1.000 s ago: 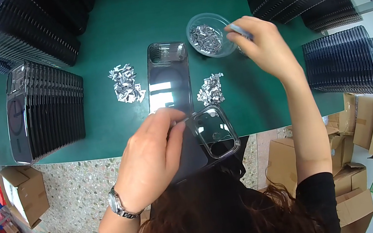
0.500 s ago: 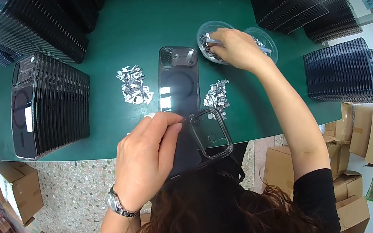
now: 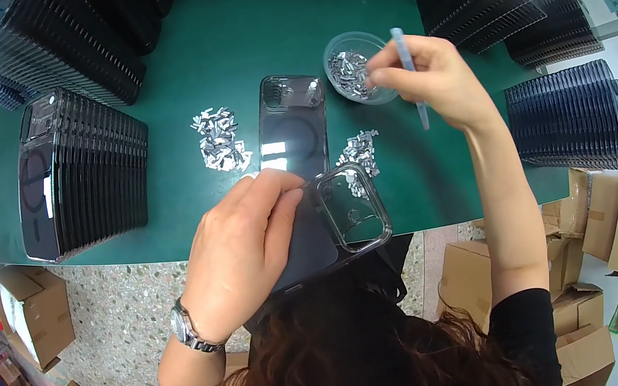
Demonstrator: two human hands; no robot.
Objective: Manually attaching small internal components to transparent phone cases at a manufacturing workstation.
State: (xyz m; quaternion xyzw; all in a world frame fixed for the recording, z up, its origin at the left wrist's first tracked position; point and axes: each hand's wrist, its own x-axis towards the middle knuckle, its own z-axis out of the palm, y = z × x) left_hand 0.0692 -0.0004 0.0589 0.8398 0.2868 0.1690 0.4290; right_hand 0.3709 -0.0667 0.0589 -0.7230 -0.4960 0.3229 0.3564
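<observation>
My left hand (image 3: 239,242) is closed on the side edge of a dark translucent phone case (image 3: 304,252), held tilted over the table's front edge with its clear camera cutout to the right. My right hand (image 3: 438,79) grips a slim pale blue pen-like stick (image 3: 404,52), its thumb and fingertips pinched together beside a clear round bowl (image 3: 332,52). Whether a small piece sits in that pinch is too small to tell. Small silvery pieces (image 3: 350,70) fill the bowl. Another phone case (image 3: 293,125) lies flat just beyond my left hand.
Piles of small silver-white pieces lie left (image 3: 220,138) and right (image 3: 358,153) of the flat case. A stack of phone cases (image 3: 86,170) stands at left, another (image 3: 565,119) at right, with more behind. Cardboard boxes (image 3: 464,277) sit below the green table (image 3: 238,23).
My right hand has drawn back from inside the bowl to its right side, and the stick has swung more upright. The case in my left hand has shifted slightly right.
</observation>
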